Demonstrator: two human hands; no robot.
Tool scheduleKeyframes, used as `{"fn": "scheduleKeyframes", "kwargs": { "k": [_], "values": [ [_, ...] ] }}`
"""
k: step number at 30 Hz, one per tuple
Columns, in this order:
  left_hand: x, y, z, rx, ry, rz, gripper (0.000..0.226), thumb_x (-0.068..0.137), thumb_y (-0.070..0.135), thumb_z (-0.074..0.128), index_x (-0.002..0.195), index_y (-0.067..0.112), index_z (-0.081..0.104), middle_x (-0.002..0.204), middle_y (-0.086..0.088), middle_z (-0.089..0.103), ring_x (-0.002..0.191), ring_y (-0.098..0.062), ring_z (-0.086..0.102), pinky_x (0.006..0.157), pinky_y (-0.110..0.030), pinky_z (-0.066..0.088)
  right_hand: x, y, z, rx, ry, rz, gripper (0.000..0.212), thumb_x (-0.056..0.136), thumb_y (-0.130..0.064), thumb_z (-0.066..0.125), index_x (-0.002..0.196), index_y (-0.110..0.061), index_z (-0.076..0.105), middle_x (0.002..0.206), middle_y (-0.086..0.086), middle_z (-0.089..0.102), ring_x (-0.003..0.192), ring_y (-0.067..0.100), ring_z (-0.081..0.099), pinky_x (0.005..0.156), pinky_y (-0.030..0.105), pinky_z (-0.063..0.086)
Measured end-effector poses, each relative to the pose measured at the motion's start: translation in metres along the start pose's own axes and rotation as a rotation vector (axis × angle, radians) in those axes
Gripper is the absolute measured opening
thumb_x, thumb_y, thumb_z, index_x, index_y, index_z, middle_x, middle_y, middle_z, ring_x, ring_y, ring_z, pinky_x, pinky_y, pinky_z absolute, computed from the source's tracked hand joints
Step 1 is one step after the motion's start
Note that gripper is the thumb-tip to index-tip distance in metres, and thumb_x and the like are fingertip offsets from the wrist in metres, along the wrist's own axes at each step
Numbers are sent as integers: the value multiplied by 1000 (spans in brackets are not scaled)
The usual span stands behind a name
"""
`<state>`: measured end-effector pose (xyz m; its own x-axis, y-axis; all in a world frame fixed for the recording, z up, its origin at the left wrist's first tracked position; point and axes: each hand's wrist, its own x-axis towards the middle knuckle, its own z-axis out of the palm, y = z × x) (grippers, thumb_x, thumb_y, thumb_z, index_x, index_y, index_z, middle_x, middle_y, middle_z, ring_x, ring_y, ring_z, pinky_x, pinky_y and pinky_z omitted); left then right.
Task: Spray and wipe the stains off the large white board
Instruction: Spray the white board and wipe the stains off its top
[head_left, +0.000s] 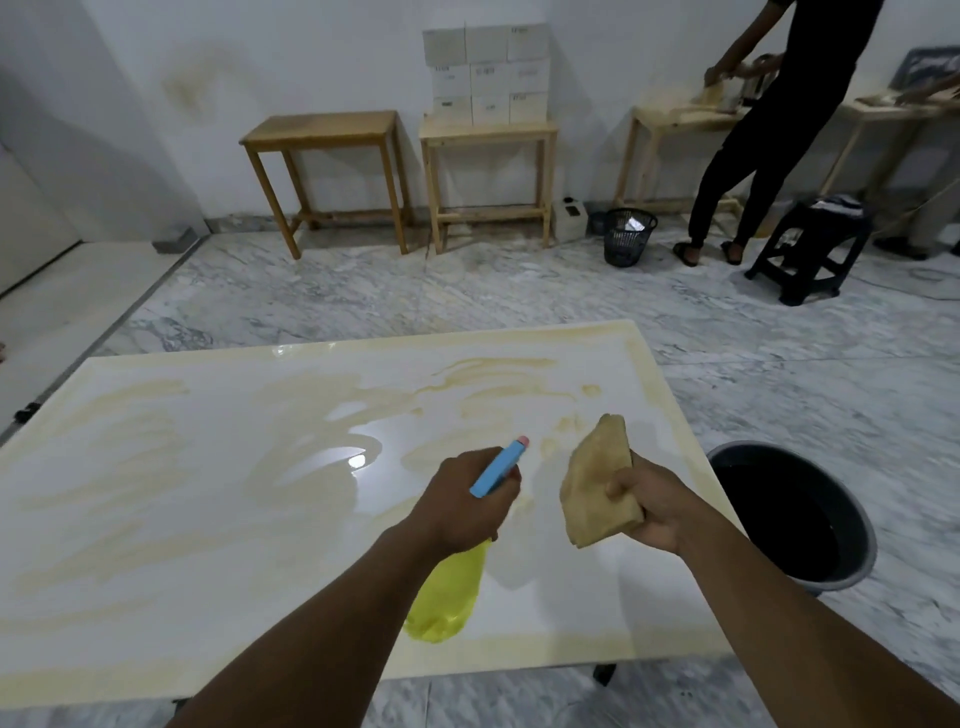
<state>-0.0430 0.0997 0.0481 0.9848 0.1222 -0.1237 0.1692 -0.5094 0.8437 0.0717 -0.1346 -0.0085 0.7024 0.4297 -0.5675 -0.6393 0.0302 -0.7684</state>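
Observation:
The large white board (208, 519) lies flat below me, smeared with yellowish stains (493, 374) and wet patches across most of its face. My left hand (467, 499) grips a spray bottle (441, 603) with a yellow body and a blue head whose pink nozzle points toward the board's far right. My right hand (654, 509) holds a folded tan cloth (597, 483) raised just above the board's right part.
A dark bucket (852, 519) stands on the marble floor at the board's right edge. Wooden tables (322, 130), one with stacked white boxes (488, 73), line the far wall. A black bin (628, 236), a black stool (810, 249) and a standing person (779, 130) are at the back right.

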Motion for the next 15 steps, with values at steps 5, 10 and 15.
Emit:
{"fn": "scheduleKeyframes", "kwargs": {
  "k": [5, 10, 15],
  "values": [
    [-16, -6, -5, 202, -186, 63, 26, 91, 35, 55, 83, 11, 64, 66, -7, 66, 55, -23, 70, 66, -49, 65, -12, 5, 11, 154, 20, 15, 53, 86, -3, 42, 136, -16, 56, 131, 20, 63, 111, 37, 63, 97, 48, 48],
    [-15, -2, -14, 234, -185, 72, 45, 98, 50, 55, 84, 8, 65, 75, -16, 72, 54, -22, 73, 63, -43, 65, -21, 6, 27, 237, -21, 35, 51, 86, -17, 47, 135, -4, 54, 132, 22, 62, 118, 40, 60, 103, 50, 45],
    [1, 6, -13, 499, -183, 42, 59, 93, 71, 48, 63, 20, 55, 62, -6, 73, 59, -23, 74, 73, -41, 64, -20, -1, 25, 270, -44, 34, 46, 89, -17, 44, 131, -3, 56, 126, 23, 66, 109, 39, 67, 97, 49, 49]
  ]
}}
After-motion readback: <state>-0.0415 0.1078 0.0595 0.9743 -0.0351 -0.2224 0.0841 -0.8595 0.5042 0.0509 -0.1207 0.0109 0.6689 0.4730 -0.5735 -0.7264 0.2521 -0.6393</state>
